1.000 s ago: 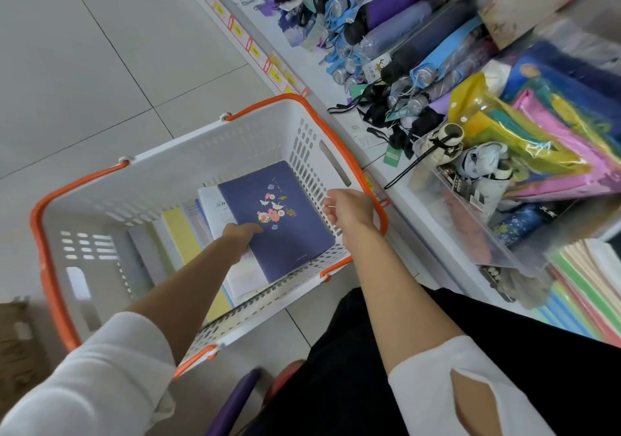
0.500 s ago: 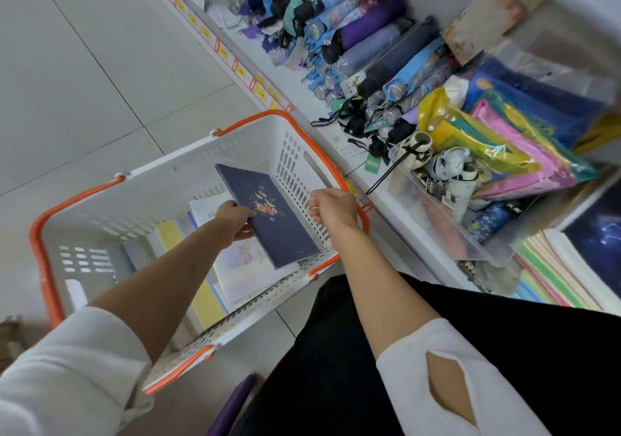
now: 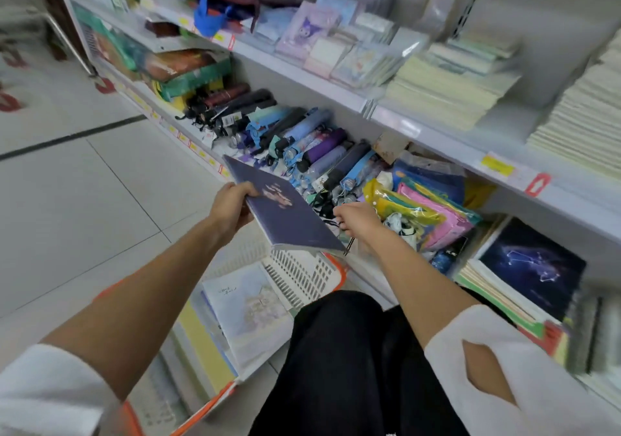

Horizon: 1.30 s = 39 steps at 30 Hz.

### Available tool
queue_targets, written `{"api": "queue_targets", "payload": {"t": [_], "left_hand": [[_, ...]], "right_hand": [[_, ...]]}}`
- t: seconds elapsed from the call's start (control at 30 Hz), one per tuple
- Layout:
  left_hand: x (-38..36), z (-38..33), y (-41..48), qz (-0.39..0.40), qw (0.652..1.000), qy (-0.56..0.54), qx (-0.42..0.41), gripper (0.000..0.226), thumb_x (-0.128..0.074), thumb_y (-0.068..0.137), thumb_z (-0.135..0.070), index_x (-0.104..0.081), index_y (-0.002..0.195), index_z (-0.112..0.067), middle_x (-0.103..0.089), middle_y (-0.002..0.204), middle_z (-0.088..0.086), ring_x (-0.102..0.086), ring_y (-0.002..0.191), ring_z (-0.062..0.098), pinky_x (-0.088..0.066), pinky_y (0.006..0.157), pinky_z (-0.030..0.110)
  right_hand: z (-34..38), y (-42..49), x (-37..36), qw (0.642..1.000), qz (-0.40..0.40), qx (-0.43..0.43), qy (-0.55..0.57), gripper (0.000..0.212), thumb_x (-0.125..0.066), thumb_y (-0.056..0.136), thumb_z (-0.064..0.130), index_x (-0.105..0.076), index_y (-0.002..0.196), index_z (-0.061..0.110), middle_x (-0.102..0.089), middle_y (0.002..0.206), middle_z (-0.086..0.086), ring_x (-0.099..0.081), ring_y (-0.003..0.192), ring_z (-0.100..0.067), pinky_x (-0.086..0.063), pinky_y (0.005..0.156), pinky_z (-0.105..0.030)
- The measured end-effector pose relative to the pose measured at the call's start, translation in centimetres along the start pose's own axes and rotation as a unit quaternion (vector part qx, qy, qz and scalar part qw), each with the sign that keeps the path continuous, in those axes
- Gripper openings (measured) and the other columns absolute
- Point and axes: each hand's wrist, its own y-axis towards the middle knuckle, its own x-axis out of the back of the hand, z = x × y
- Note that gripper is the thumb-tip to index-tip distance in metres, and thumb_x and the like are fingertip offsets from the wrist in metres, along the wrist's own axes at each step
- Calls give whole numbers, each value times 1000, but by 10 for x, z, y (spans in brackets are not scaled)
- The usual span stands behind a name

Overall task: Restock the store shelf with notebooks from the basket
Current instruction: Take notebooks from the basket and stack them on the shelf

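Fingers of the left hand (image 3: 232,207) curl under the near left edge of a dark blue notebook (image 3: 285,213), thumb pressed on the cover: a firm pinch grip. Right hand (image 3: 356,220): knuckles up, fingers bent downward just beside the notebook's right edge. Whether they touch it or hold anything, cannot tell.

Shelf unit (image 3: 437,134): white, fills the right and top of view, two levels visible. Floor (image 3: 84,200): pale tiles, to the left. Basket (image 3: 302,272): white lattice with orange rim, on the floor below the hands, against the person's black-clad legs.

Upper level: cream notebook stacks (image 3: 447,92), blurred. Lower level, right: a stack topped by a constellation cover (image 3: 531,264). Lower level, centre: folded umbrellas (image 3: 302,140) lying side by side. Coloured plastic packets (image 3: 426,210) lie just beside them, under the right hand.

Dark blue notebook: in the air, clear of the basket, above its far end and in front of the lower level. It is tilted, with a blurred flower print on the cover.

In the basket: a pale illustrated notebook (image 3: 248,304) on top, a yellow notebook (image 3: 205,345) beside it to the left.
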Motion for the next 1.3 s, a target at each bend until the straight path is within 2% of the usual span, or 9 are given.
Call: {"api": "queue_targets", "payload": {"t": [0.13, 0.23, 0.47, 0.7, 0.83, 1.0, 1.07, 1.17, 1.3], "left_hand": [[-25, -54, -24, 50, 996, -55, -46, 53, -64, 49, -23, -51, 99, -13, -51, 95, 14, -49, 83, 29, -45, 70, 34], [-54, -97, -63, 111, 988, -71, -80, 14, -54, 77, -18, -54, 85, -6, -59, 79, 11, -56, 69, 25, -49, 60, 26], [-133, -161, -114, 162, 975, -42, -149, 15, -45, 92, -17, -55, 95, -7, -62, 74, 7, -62, 48, 16, -47, 42, 19], [-231, -186, -140, 224, 947, 130, -191, 18, -50, 93, -13, -59, 107, -9, -67, 87, 8, -62, 65, 19, -46, 44, 17], [-285, -186, -146, 250, 925, 169, -230, 15, -51, 94, -11, -61, 105, -12, -58, 82, 3, -46, 63, 14, -36, 54, 21], [-371, -192, -133, 227, 898, 170, -336, 22, -43, 97, -10, -63, 104, -14, -67, 99, 11, -57, 80, 23, -46, 72, 27], [-402, -196, -122, 217, 890, 177, -360, 23, -44, 95, -14, -66, 101, -9, -69, 104, 15, -64, 94, 31, -51, 87, 37], [-440, -200, -98, 214, 878, 203, -378, 31, -44, 91, -25, -67, 97, -6, -70, 98, 18, -65, 97, 35, -51, 88, 44], [-477, -192, -71, 203, 848, 259, -415, 28, -41, 99, -19, -66, 105, -8, -68, 104, 14, -62, 99, 30, -50, 90, 38]], "right_hand": [[31, -36, 36, 997, 8, -68, 19, 25, -50, 87, 36, -59, 95, 13, -61, 84, -8, -58, 70, -22, -47, 58, -26], [54, -62, 72, 996, 25, -64, 61, 23, -49, 85, 37, -52, 91, 15, -58, 86, -8, -55, 71, -21, -43, 58, -25], [97, -115, 163, 978, -22, 66, 198, 9, -49, 87, 15, -57, 89, 12, -66, 73, -7, -64, 50, -20, -49, 46, -24], [107, -154, 268, 936, -208, 137, 248, 11, -51, 87, -1, -55, 82, 7, -62, 87, -12, -60, 63, -22, -45, 36, -19], [109, -151, 320, 897, -304, 156, 281, 20, -53, 84, -5, -50, 71, 9, -56, 79, -11, -54, 64, -23, -48, 54, -28], [112, -131, 383, 869, -430, 127, 210, 16, -57, 84, 6, -50, 71, 10, -54, 81, -9, -51, 77, -21, -42, 68, -33], [113, -126, 403, 872, -454, 111, 147, 3, -56, 88, 11, -57, 90, 11, -56, 94, -9, -53, 87, -20, -41, 72, -31], [115, -114, 433, 871, -475, 97, 76, 26, -54, 93, 11, -60, 117, 1, -60, 107, -9, -56, 95, -23, -41, 74, -31], [115, -99, 457, 881, -463, 92, 33, 6, -62, 82, 15, -62, 82, 9, -59, 87, -8, -54, 76, -25, -39, 64, -29]]}}
